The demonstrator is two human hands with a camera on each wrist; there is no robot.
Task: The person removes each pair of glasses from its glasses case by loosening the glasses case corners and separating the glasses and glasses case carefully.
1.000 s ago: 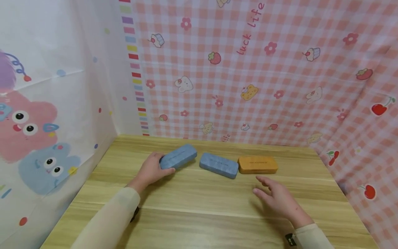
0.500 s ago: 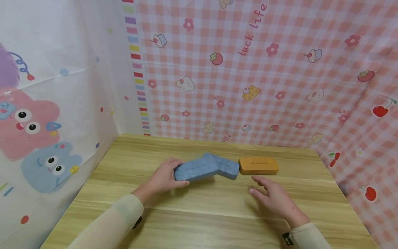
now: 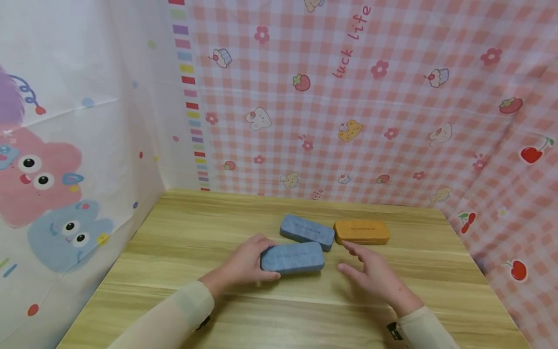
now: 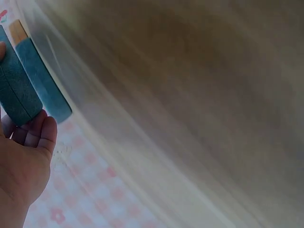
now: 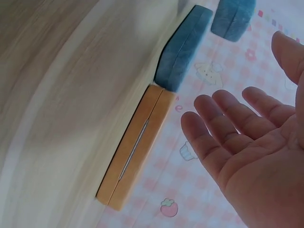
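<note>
My left hand [image 3: 246, 261] grips one end of a blue glasses case [image 3: 294, 258], held level in front of a second blue glasses case [image 3: 305, 228] and overlapping its near edge in the head view. From the left wrist, the fingers [image 4: 37, 133] show bent round the end of the held case [image 4: 18, 85]. An orange glasses case [image 3: 362, 232] lies end to end with the second blue one; its metal hinge [image 5: 134, 149] faces the right wrist camera. My right hand [image 3: 377, 274] hovers just in front of the orange case, fingers extended and holding nothing.
The wood-grain table [image 3: 279, 315] ends at a pink checked cloth [image 3: 322, 121] behind it. A white cloth with cartoon figures [image 3: 48, 179] hangs on the left, and checked cloth with cherries [image 3: 519, 269] on the right.
My left hand has carried its blue glasses case rightward and nearer to me, turning it to lie roughly sideways. My right hand has drifted slightly left. The other two cases have stayed put.
</note>
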